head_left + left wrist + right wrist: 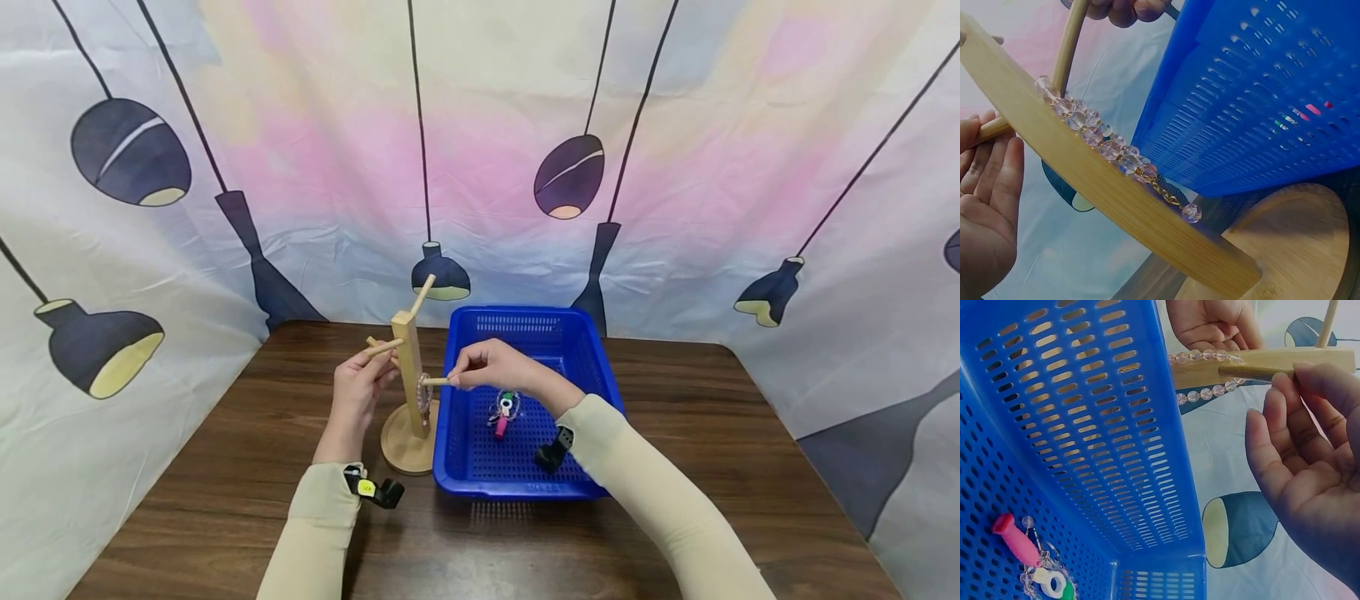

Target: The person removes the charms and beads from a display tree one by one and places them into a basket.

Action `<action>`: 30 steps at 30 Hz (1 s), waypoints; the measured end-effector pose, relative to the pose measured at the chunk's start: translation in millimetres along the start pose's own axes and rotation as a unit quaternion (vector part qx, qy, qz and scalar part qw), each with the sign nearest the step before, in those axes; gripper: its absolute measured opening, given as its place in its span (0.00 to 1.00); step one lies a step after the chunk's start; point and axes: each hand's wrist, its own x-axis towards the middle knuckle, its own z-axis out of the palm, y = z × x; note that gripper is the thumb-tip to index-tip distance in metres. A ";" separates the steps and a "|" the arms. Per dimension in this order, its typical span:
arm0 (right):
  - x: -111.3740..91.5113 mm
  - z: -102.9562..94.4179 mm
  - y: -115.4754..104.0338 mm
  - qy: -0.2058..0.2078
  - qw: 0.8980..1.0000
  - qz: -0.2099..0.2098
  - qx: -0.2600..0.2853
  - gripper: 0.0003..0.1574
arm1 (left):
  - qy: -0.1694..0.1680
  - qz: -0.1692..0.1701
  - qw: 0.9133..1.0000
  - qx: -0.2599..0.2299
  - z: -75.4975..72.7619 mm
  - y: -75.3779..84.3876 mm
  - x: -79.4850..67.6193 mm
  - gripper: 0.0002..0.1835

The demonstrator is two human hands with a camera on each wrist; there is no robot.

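A wooden stand with several pegs rises from a round base. My left hand pinches one of its pegs on the left side. On the right side, my right hand pinches the tip of another peg between thumb and fingertips. A bracelet of clear pink beads hangs on that peg against the post. Its gold chain and end bead dangle toward the base. Beside the stand, the blue basket holds a beaded piece with a pink, white and green charm.
The basket stands close to the right of the stand, under my right forearm. Both are on a dark wooden table. A cloth backdrop printed with lamps hangs behind the table's far edge.
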 end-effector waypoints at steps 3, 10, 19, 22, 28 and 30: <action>-0.5 1.9 -2.2 -0.017 1.000 -0.004 0.010 0.08 | 0.001 -0.008 1.000 0.019 1.5 0.0 2.8 0.25; -0.4 8.3 -6.6 -0.039 0.999 -0.007 0.023 0.06 | -0.012 -0.016 0.999 0.048 4.7 -1.5 7.9 0.27; 2.8 15.0 -6.2 -0.047 0.998 -0.016 0.023 0.07 | -0.023 -0.020 0.997 0.072 8.1 -6.1 14.8 0.27; 3.6 17.6 -9.3 -0.050 0.998 -0.020 0.013 0.08 | -0.025 -0.020 0.997 0.077 8.6 -8.1 17.2 0.27; 2.9 20.4 -16.5 -0.052 0.998 -0.016 -0.003 0.08 | -0.024 -0.017 0.996 0.081 9.6 -9.7 19.2 0.26; 2.7 21.1 -18.2 -0.052 0.999 -0.014 -0.005 0.09 | -0.024 -0.021 0.996 0.084 10.7 -9.5 19.8 0.26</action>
